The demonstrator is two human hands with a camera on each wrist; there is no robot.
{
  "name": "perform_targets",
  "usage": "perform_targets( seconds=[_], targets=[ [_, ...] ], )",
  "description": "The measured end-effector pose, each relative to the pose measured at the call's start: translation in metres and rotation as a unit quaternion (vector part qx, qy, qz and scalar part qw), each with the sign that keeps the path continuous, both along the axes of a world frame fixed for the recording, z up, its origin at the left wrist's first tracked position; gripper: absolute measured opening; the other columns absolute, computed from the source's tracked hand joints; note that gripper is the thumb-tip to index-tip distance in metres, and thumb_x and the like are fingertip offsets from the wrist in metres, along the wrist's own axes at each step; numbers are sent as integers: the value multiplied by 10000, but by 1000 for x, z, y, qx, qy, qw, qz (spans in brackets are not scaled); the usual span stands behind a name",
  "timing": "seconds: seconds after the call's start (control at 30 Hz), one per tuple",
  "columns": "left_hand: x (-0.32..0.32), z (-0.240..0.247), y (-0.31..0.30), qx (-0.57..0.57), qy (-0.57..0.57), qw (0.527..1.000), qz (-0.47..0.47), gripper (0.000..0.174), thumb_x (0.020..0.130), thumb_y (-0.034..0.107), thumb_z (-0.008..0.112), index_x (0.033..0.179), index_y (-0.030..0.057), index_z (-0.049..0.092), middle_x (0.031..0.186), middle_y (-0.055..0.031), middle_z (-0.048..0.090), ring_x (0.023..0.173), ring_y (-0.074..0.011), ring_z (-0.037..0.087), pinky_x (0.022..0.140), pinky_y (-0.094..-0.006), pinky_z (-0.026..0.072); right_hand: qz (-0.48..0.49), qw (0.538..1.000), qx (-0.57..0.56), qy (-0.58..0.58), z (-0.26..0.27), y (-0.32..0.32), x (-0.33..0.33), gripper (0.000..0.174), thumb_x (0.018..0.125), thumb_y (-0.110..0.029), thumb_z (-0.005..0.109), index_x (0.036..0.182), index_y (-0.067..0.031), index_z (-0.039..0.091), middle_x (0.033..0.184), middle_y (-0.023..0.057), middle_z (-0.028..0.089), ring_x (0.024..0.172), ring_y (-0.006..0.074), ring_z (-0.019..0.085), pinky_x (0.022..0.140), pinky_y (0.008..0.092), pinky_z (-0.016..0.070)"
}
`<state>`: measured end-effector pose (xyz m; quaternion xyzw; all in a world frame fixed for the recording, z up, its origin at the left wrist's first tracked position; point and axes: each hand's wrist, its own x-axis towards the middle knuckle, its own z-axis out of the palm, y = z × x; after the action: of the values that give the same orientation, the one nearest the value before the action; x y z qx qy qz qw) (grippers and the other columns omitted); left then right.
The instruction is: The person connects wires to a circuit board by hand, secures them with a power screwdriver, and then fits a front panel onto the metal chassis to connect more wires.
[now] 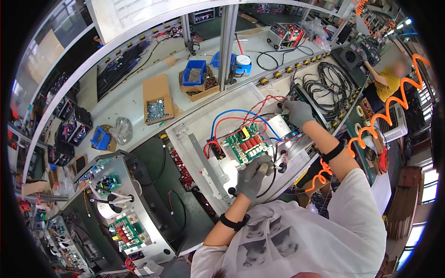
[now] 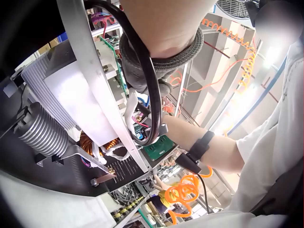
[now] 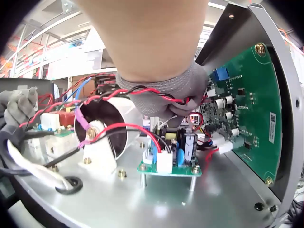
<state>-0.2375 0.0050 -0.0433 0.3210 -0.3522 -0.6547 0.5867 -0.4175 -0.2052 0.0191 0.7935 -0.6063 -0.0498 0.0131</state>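
Observation:
My gloved right hand [image 1: 299, 112] reaches to the panel end of an open metal chassis [image 3: 228, 204]. Its fingers are curled round a red and black twisted wire [image 3: 118, 92], beside the upright green circuit board [image 3: 256, 114]; the fingertips are partly hidden. My gloved left hand [image 1: 255, 176] is over the chassis's near side with fingers bent, next to a red-and-green circuit board [image 1: 250, 144] and a thick black cable [image 2: 153, 90]; I cannot tell whether it holds anything. Between the hands stands a white cylinder [image 1: 278, 126]. Blue [image 1: 236, 111] and red wires arch over the boards.
A second open chassis [image 1: 148, 222] stands at the left. Behind are a cardboard box of screws [image 1: 157, 109], a blue bin [image 1: 193, 72] and coiled black cables [image 1: 331, 81]. An orange coiled hose [image 1: 371, 129] hangs at the right; another person [image 1: 384, 78] is beyond.

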Motion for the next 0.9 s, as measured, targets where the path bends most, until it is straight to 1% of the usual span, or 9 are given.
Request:
perform_targets(
  seconds=[0.17,0.23,0.37,0.43,0.47,0.53,0.77,0.83,0.9],
  targets=[
    [-2,-7,-1,-26,28,999,6,217,918,50,445,1103,13,552,914,-40,551,756,-113,515,699,-257,444,49,999,5,-7,-16,-13,-18,185,815,-166,533,959,-172,650,855,77,656,811,276,632,684,387,486],
    [-2,-9,1,1,-17,1000,10,226,917,86,460,1106,16,563,905,-46,605,777,-106,578,729,-249,488,78,996,-16,-51,-20,-11,-20,191,802,-149,530,938,-179,661,853,72,655,803,274,629,682,382,486],
    [0,-8,1,18,-45,999,6,232,908,96,471,1102,22,574,888,-41,623,767,-98,586,725,-244,494,79,993,-24,-82,-15,-6,-19,179,797,-140,532,906,-187,666,851,63,656,802,268,630,680,379,487],
    [-1,-6,1,5,-37,999,2,202,922,49,450,1092,-3,546,879,-48,555,746,-119,512,687,-261,444,81,994,-11,-69,-14,-7,-19,183,789,-146,548,902,-205,679,855,52,658,809,263,630,683,369,490],
    [-1,-9,1,5,-36,999,1,202,922,49,450,1092,-3,546,879,-48,555,746,-119,512,687,-261,444,80,994,-11,-68,-15,-7,-19,183,789,-146,548,902,-205,679,855,52,658,809,263,630,683,369,490],
    [-3,-14,0,4,-40,999,17,231,895,104,491,1088,28,593,869,-46,650,753,-100,610,717,-244,503,64,996,-1,-56,-16,-8,-20,197,784,-158,563,913,-233,692,868,47,661,820,255,631,690,366,493],
    [-1,-10,2,34,-62,997,33,210,883,104,510,1046,32,620,835,-51,670,734,-105,628,706,-247,509,21,999,34,10,-1,-11,-4,207,781,-162,586,936,-243,697,887,60,665,842,254,635,726,373,497],
    [-2,-10,2,36,-65,997,29,207,880,99,513,1042,29,619,836,-48,668,746,-109,633,714,-251,510,4,994,67,84,5,-11,2,190,792,-168,589,935,-231,697,903,59,666,856,253,636,745,367,499],
    [-1,-10,2,44,-65,997,23,206,879,98,512,1041,29,619,837,-48,668,747,-110,633,717,-251,510,1,994,77,77,4,-11,2,195,797,-170,587,947,-231,695,915,55,665,859,250,638,751,366,499]
  ],
)
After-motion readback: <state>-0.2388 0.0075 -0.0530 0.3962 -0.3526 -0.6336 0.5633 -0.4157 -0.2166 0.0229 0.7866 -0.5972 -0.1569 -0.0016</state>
